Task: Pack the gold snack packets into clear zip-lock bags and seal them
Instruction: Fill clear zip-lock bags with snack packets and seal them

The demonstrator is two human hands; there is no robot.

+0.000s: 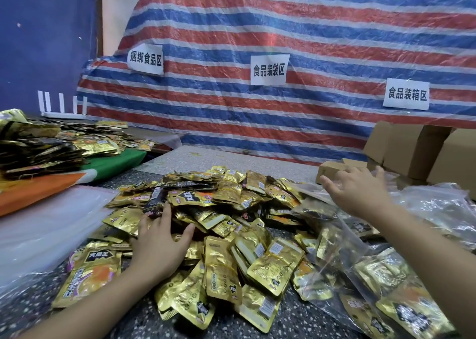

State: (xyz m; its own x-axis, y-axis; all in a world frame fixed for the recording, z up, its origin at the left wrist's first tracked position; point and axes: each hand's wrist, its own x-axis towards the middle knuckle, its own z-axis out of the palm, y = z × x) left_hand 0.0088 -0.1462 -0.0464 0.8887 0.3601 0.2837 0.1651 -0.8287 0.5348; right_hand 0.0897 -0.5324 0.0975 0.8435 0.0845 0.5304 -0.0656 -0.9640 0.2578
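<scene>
The left hand (161, 243) lies spread flat on the heap of gold packets (224, 225), probably to gather some. The right hand (360, 192), fingers open and holding nothing, reaches over the clear bags (425, 210), likely for 1 to fill.

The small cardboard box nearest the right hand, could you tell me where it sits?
In the head view it lies right of centre, the small cardboard box just behind the right hand, beyond the pile of gold snack packets.
</scene>
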